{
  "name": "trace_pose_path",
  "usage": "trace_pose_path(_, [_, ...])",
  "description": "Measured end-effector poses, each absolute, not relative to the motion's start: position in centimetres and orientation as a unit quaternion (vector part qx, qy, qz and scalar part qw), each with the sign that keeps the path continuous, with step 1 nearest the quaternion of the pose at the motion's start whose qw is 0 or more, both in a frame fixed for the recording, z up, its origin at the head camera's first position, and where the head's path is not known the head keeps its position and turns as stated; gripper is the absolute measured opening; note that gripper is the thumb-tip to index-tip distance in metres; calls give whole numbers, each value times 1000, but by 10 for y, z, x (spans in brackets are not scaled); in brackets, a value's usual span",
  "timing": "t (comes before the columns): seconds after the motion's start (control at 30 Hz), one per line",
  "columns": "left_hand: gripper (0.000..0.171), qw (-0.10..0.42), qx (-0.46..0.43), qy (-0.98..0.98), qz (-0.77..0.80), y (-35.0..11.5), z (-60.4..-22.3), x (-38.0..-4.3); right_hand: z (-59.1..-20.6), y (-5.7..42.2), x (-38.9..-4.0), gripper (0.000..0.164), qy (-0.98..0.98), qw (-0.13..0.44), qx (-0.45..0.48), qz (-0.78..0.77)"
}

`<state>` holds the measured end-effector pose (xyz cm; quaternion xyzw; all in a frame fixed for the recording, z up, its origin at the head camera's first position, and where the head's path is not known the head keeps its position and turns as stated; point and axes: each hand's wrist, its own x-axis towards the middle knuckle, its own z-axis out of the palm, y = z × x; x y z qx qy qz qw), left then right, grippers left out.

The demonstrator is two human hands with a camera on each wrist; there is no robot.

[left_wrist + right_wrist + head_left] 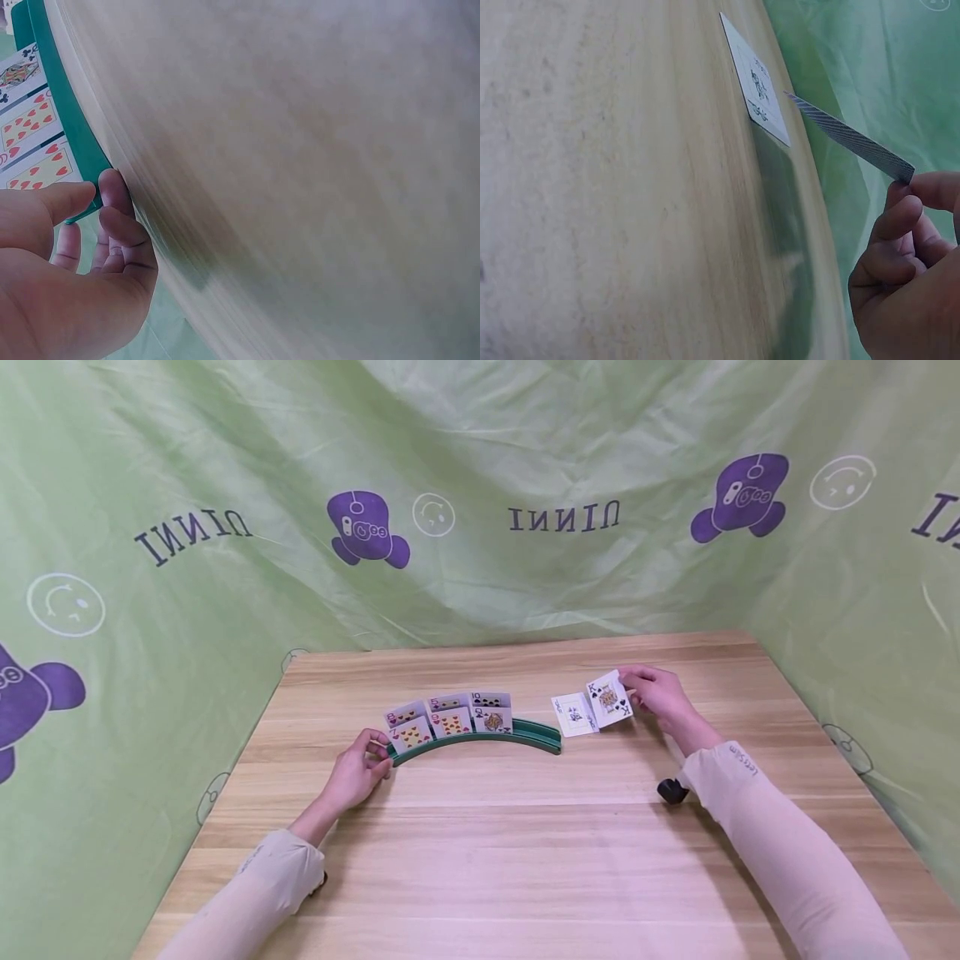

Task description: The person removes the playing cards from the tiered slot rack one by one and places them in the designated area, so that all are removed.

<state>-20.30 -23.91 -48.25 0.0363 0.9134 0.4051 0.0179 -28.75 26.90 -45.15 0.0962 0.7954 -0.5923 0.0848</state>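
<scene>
A curved green card holder [536,737] stands mid-table with two rows of playing cards. In its front row are a seven of hearts [412,736], a nine of hearts [451,723] and a queen of clubs [492,722]; behind them an eight, a five and a ten show partly. My left hand [358,768] pinches the holder's left end between thumb and fingers, also seen in the left wrist view [82,277]. My right hand [662,695] pinches a king of spades [611,700] by its edge, raised and tilted. Below it, a joker [573,717] lies face up on the table.
The wooden table [525,843] runs back to a green printed curtain [480,585] that hangs on the far side and both flanks. A black object [672,791] hangs by the right sleeve cuff. The holder's right end carries no cards.
</scene>
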Motion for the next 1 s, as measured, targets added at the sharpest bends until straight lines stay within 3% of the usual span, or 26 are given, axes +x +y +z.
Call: trace_pose_path(1.0, [33, 28, 38, 913, 405, -240, -480, -202, -463, 268, -288, 42, 815, 106, 116, -557])
